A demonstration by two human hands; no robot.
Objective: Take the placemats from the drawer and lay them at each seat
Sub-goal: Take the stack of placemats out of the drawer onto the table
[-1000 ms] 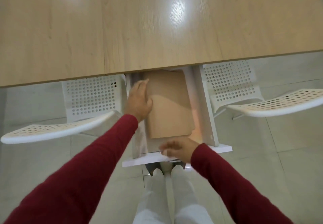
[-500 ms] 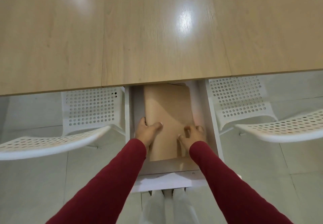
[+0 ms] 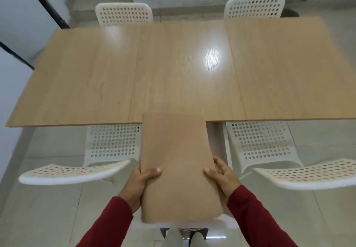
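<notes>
I hold a stack of tan placemats level in the air, in front of the near edge of the wooden table. My left hand grips its left edge, thumb on top. Along its right edge my right hand holds on the same way. The far end of the stack overlaps the table's edge in view. Beneath the stack the open white drawer shows only as a strip of its right wall and a bit of its front.
Two white perforated chairs are tucked under the near side, left and right of the drawer. Two more chairs stand at the far side. White walls with dark frames lie beyond. My legs are below the drawer.
Both hands closed on the placemat stack in the drawer and lifted it out and up. My head tilted up, so the whole table and the far chairs came into view.
</notes>
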